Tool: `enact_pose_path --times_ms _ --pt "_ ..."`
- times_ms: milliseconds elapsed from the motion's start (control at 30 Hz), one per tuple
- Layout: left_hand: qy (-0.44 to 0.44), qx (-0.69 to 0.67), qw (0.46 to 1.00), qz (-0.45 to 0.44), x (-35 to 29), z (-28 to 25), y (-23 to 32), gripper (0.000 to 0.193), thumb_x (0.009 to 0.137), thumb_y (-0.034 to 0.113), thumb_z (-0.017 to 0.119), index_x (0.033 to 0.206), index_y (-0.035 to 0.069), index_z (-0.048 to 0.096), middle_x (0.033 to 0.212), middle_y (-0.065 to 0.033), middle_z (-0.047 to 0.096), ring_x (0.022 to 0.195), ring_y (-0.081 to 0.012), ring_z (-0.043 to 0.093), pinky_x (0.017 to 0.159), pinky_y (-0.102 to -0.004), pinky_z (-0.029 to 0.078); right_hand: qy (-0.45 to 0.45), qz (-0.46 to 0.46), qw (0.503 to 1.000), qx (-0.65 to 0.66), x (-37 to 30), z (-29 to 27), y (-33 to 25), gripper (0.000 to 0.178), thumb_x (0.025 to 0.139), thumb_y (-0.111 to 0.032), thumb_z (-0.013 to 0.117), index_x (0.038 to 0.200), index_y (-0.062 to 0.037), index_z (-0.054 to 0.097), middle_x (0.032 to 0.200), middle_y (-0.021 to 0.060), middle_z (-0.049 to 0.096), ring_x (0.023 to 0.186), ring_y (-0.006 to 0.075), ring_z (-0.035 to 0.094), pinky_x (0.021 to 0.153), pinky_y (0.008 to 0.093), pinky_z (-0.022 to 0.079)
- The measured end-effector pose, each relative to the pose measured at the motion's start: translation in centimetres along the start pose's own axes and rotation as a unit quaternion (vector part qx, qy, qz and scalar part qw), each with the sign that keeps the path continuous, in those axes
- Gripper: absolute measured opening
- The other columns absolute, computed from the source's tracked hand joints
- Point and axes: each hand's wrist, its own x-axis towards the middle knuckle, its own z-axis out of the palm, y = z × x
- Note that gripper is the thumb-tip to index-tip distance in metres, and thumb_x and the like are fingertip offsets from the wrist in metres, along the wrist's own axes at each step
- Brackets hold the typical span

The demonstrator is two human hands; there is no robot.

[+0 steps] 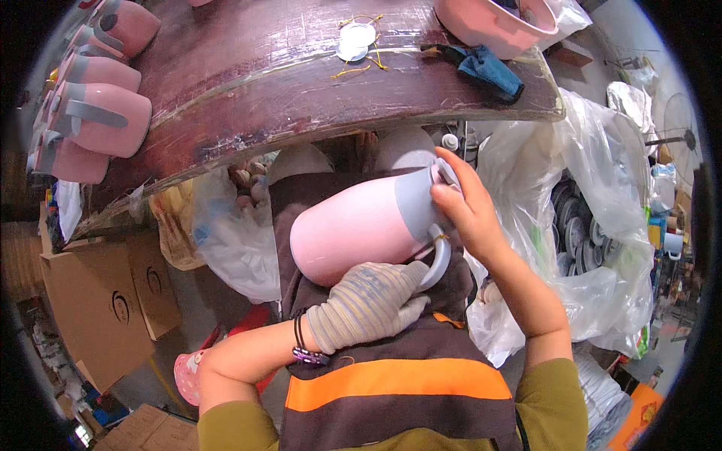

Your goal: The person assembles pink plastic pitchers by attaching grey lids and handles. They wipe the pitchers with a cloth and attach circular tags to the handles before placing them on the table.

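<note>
A pink vacuum jug (342, 229) with a grey neck lies tilted across my lap, its top toward the right. My left hand (372, 304), in a striped knit glove, is closed around the grey handle (440, 259). A thin yellow tie (441, 237) loops round the upper part of that handle. At the jug's top end my bare right hand (470, 210) grips the grey lid (445, 177), thumb on the near side and fingers over the far side. The palm side of both hands is hidden.
Several pink jugs (113, 116) stand at the left of the worn table (248, 83). On it lie white round tags with yellow cords (356, 41), a blue cloth (485, 69) and a pink basin (489, 26). A plastic bag with grey round parts (579, 225) sits right; cardboard boxes (94, 308) stand left.
</note>
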Motion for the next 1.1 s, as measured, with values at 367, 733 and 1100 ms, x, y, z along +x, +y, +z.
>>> enact_pose_path --times_ms 367,733,1100 --pt "0.164 0.082 0.983 0.011 -1.9 -5.0 -2.8 0.031 0.069 0.021 0.073 0.097 0.013 0.066 0.076 -0.0127 0.064 0.073 -0.034 0.064 0.065 -0.0404 0.049 -0.121 -0.018 0.983 -0.134 -1.4 -4.5 -3.7 0.074 0.074 -0.049 0.072 0.133 -0.0088 0.051 0.131 0.0187 0.051 0.115 0.0324 0.054 0.096 0.0427 0.042" --pt "0.115 0.009 0.991 0.067 -0.6 -7.9 -6.1 0.037 0.065 0.023 0.074 0.099 0.011 0.067 0.084 -0.0151 0.066 0.078 -0.0361 0.064 0.07 -0.0406 0.051 -0.137 -0.544 0.809 -0.174 2.1 -2.1 -2.3 0.058 0.078 -0.056 0.062 0.123 -0.0189 0.061 0.126 0.0119 0.056 0.116 0.0327 0.055 0.104 0.0499 0.036" --pt "0.301 0.128 0.945 -0.002 0.0 -3.0 -4.7 0.032 0.073 0.009 0.064 0.105 0.007 0.063 0.088 -0.0162 0.063 0.082 -0.0354 0.061 0.077 -0.0416 0.05 -0.061 -0.07 0.963 -0.251 0.0 -1.0 -2.1 0.08 0.084 -0.056 0.056 0.139 -0.0004 0.04 0.118 0.0243 0.059 0.105 0.0379 0.06 0.089 0.0438 0.047"
